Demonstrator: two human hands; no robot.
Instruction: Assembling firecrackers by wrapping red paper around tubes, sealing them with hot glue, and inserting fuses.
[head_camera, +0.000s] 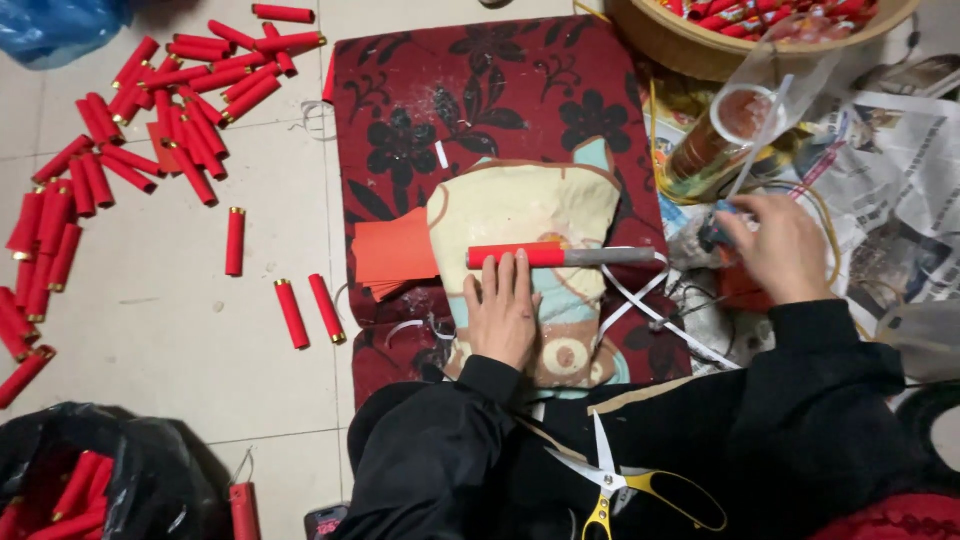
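My left hand (503, 308) lies flat, fingers together, on a cream cushion (520, 215), its fingertips pressing a red paper tube (515, 256) wound on a grey metal rod (612, 256). A stack of red paper sheets (393, 256) sits just left of the tube. My right hand (778, 248) reaches to the right and grips a small dark object (714, 236) near a clear plastic jar (722, 130) holding a brown paste and a stick. What the dark object is cannot be made out.
Many red tubes (150, 110) lie scattered on the tile floor at left. A black bag (90, 480) holds more. Yellow-handled scissors (615, 480) rest on my lap. A woven basket (740, 25) stands at top right, with newspaper (900, 180) beside it. White strips (640, 295) trail off the cushion.
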